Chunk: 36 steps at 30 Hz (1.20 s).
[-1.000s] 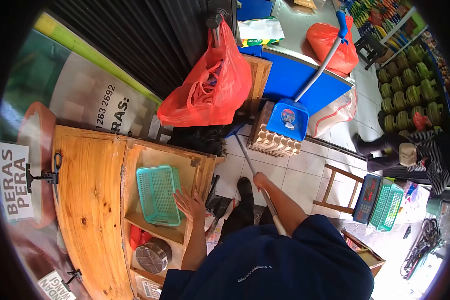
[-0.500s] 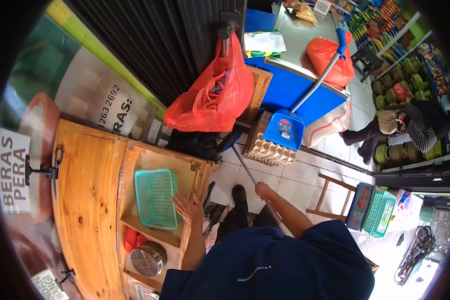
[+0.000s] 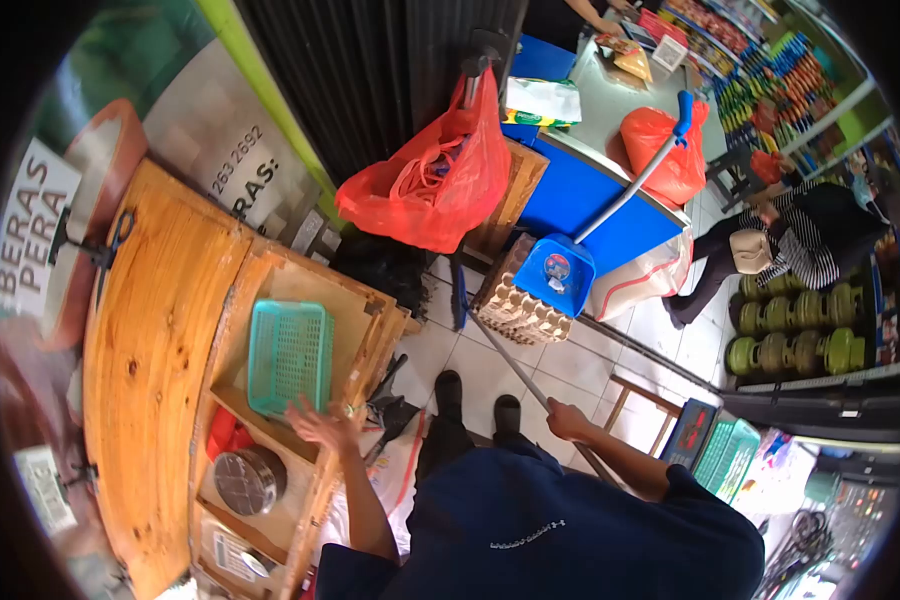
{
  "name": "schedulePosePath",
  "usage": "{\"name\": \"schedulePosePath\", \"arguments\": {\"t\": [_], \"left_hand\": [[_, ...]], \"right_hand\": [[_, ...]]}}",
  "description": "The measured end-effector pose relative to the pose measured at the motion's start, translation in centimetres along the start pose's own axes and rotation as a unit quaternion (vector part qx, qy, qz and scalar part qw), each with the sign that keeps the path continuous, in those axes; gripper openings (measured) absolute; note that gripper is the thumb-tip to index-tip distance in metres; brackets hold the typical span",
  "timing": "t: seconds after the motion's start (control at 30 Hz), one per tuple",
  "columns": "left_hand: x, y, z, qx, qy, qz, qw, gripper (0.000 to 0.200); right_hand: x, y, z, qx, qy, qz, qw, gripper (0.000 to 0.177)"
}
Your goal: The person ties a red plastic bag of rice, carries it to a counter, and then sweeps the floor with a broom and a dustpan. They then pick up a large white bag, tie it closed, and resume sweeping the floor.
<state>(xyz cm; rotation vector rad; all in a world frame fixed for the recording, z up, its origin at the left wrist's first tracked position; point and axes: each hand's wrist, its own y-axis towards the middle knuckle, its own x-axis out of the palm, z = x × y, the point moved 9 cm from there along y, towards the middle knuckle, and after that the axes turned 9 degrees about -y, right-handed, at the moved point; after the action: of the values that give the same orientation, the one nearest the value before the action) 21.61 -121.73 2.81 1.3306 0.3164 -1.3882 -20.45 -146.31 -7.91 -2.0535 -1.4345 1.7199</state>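
Diagonally, a broom runs forward-left from the right hand wrapped around its handle, left hand spread near a green basket.

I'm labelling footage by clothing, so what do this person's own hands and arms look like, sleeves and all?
The left hand and right hand are both ungloved, with no watch or bracelet visible. The forearms are uncovered below short, loose, dark navy sleeves. The matching shirt carries a small, pale marking, too small to read.
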Motion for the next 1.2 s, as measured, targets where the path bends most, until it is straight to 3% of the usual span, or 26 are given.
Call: {"name": "schedulePosePath", "arguments": {"t": [0.03,0.07,0.1,0.17,0.2,0.27,0.37,0.43,0.5,0.6,0.63,0.7,0.8,0.83,0.9,0.97,1.03,1.1,1.2], "left_hand": [[-1.5,-0.7,-2.3,-0.048,0.039,0.039,0.997,0.056],[-2.8,-1.4,-4.4,-0.090,0.071,0.062,0.992,0.059],[-3.0,-2.5,-7.4,-0.120,0.157,0.081,0.977,0.062],[-3.8,-4.1,-10.9,-0.153,0.228,0.092,0.957,0.063],[-3.8,-4.8,-12.1,-0.163,0.237,0.091,0.953,0.063],[-1.6,-5.7,-14.6,-0.203,0.246,-0.005,0.948,0.063],[-0.1,-6.4,-16.6,-0.197,0.209,-0.004,0.958,0.064],[-0.4,-6.5,-16.5,-0.183,0.214,0.005,0.959,0.064],[-0.3,-6.4,-16.4,-0.202,0.190,-0.008,0.961,0.064],[-0.5,-6.4,-16.1,-0.208,0.187,-0.019,0.960,0.063],[-0.6,-6.3,-15.9,-0.211,0.178,-0.022,0.961,0.063],[-0.9,-6.2,-15.6,-0.215,0.159,-0.012,0.963,0.064],[-1.3,-6.0,-15.8,-0.208,0.151,-0.008,0.966,0.064],[-1.8,-5.9,-16.0,-0.226,0.191,-0.049,0.954,0.064],[-1.5,-5.7,-15.0,-0.252,0.253,-0.130,0.925,0.065],[-0.4,-6.6,-16.1,-0.238,0.248,-0.105,0.933,0.064],[0.8,-6.6,-16.7,-0.215,0.278,-0.147,0.925,0.061],[-0.7,-6.6,-15.5,-0.223,0.219,-0.065,0.948,0.059],[-0.2,-6.9,-15.8,-0.228,0.229,-0.078,0.943,0.058]], "right_hand": [[-1.3,-1.3,-0.4,-0.027,0.043,-0.002,0.999,0.041],[-1.7,-3.3,-0.4,0.107,0.244,-0.122,0.956,0.047],[-3.0,-3.7,-1.2,0.102,0.231,-0.130,0.959,0.047],[-5.6,-3.3,-2.5,0.043,0.084,-0.082,0.992,0.050],[-5.0,-2.3,-2.2,0.037,0.075,-0.091,0.992,0.050],[-3.8,1.2,-2.2,-0.028,0.037,-0.060,0.997,0.053],[-2.2,7.2,-4.4,-0.076,-0.043,-0.047,0.995,0.049],[0.1,10.4,-5.8,-0.112,-0.102,-0.042,0.988,0.047],[2.0,11.8,-7.0,-0.068,-0.227,-0.067,0.969,0.045],[2.5,9.0,-9.7,-0.049,-0.279,-0.127,0.951,0.046],[3.2,9.2,-9.0,-0.047,-0.281,-0.125,0.950,0.046],[7.8,9.1,-6.4,-0.076,-0.259,-0.251,0.929,0.054],[9.5,5.6,-4.4,-0.133,-0.257,-0.229,0.929,0.056],[10.2,4.8,-3.4,-0.139,-0.263,-0.214,0.931,0.061],[7.9,1.1,-3.8,-0.090,-0.146,-0.258,0.951,0.059],[6.4,-0.8,-2.1,-0.089,-0.046,-0.244,0.964,0.064],[3.9,-3.4,-1.2,-0.035,-0.051,-0.269,0.961,0.065],[2.8,-5.3,0.4,-0.043,-0.083,-0.233,0.968,0.065],[0.3,-7.4,2.3,-0.054,-0.154,-0.215,0.963,0.064]]}}
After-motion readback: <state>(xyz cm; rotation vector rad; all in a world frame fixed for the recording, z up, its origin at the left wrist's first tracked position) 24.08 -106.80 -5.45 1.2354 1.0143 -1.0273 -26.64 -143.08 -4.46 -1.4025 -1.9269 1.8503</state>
